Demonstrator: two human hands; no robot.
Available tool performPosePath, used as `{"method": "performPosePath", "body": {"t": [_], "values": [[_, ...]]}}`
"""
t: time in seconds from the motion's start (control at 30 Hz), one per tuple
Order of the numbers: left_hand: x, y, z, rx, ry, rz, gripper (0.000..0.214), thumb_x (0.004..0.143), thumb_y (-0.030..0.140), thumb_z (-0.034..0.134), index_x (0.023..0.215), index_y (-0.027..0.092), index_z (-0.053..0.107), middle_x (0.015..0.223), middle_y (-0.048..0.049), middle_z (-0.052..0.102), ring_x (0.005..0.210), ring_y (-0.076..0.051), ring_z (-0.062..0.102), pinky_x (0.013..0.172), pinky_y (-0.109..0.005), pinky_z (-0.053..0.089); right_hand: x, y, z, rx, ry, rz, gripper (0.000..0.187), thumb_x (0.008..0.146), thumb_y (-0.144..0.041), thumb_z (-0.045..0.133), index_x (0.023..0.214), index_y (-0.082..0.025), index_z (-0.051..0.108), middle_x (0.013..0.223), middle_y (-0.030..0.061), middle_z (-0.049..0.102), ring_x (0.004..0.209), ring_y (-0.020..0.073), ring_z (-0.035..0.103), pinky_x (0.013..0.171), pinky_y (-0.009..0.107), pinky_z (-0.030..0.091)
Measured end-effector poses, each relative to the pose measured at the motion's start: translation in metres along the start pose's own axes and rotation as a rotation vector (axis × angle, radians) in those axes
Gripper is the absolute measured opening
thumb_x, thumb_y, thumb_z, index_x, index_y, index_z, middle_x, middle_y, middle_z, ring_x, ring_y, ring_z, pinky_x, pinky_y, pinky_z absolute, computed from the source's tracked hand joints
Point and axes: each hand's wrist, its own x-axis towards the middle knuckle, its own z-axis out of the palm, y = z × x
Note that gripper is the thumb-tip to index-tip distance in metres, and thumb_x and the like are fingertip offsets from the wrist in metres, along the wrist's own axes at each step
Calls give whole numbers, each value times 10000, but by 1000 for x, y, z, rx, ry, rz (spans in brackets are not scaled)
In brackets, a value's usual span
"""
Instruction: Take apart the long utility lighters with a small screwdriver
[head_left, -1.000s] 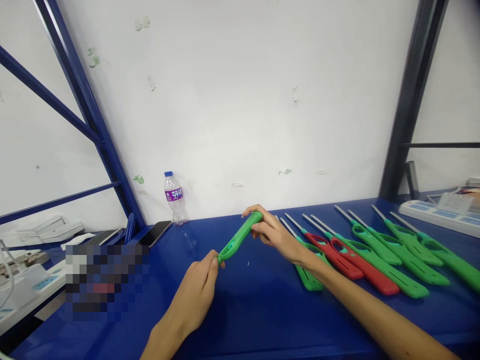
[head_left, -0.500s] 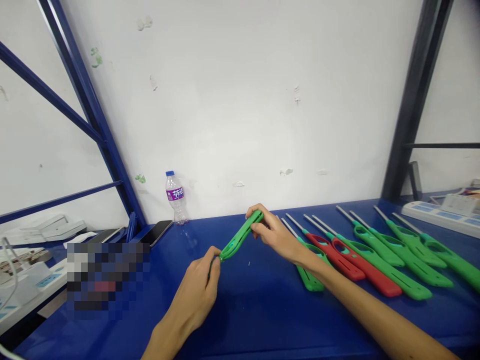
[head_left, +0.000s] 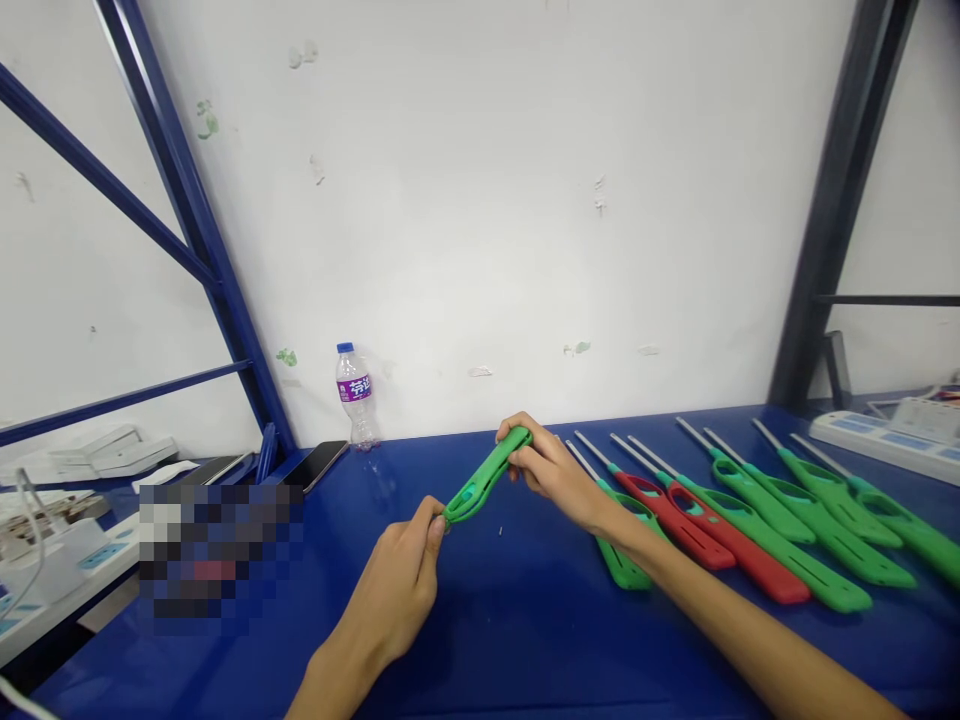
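A green long-necked lighter (head_left: 486, 478) is held above the blue table, tilted between both hands. My left hand (head_left: 401, 570) is closed around its lower front end, and the metal tube there is hidden by my fingers. My right hand (head_left: 551, 470) pinches the upper butt end of the handle between thumb and fingers. The loop round its trigger, with a teal part inside, faces me. To the right lie several more lighters in a row, among them a green one (head_left: 628, 570) under my right forearm and a red one (head_left: 776, 580).
Against the white wall stands a plastic bottle (head_left: 356, 400) with a blue cap and purple label. A dark phone (head_left: 319, 467) lies left of it, beside a blurred patch. Power strips (head_left: 885, 445) sit at both sides. Blue shelf posts (head_left: 195, 220) rise from the table (head_left: 525, 640).
The lighter has turned a little in my hands, so the teal part in its loop shows more. Both hands keep their hold. The whole view has shifted slightly.
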Motion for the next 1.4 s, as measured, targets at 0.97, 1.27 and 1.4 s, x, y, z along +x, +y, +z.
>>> {"method": "performPosePath", "body": {"t": [0.97, 1.27, 1.4], "values": [[4, -1, 1, -49, 138, -70, 339, 1089, 443, 226, 928, 268, 468, 600, 54, 457, 514, -187, 441, 568, -305, 232, 5, 1, 3, 155, -14, 163, 386, 810, -253, 493, 1189, -202, 548, 680, -47, 606, 387, 68, 316, 407, 236, 205], [6, -3, 2, 39, 198, -81, 379, 1084, 435, 197, 826, 271, 420, 627, 35, 491, 539, -195, 466, 599, -322, 228, 5, 2, 5, 155, 16, 189, 240, 787, -270, 495, 1014, -214, 548, 664, -51, 599, 398, 67, 329, 408, 228, 207], [6, -6, 3, 91, 215, -97, 382, 1078, 418, 196, 797, 272, 409, 618, 28, 491, 538, -202, 464, 613, -335, 215, 7, 6, 5, 141, 2, 182, 224, 797, -285, 498, 991, -196, 568, 672, -45, 593, 395, 60, 322, 406, 233, 193]]}}
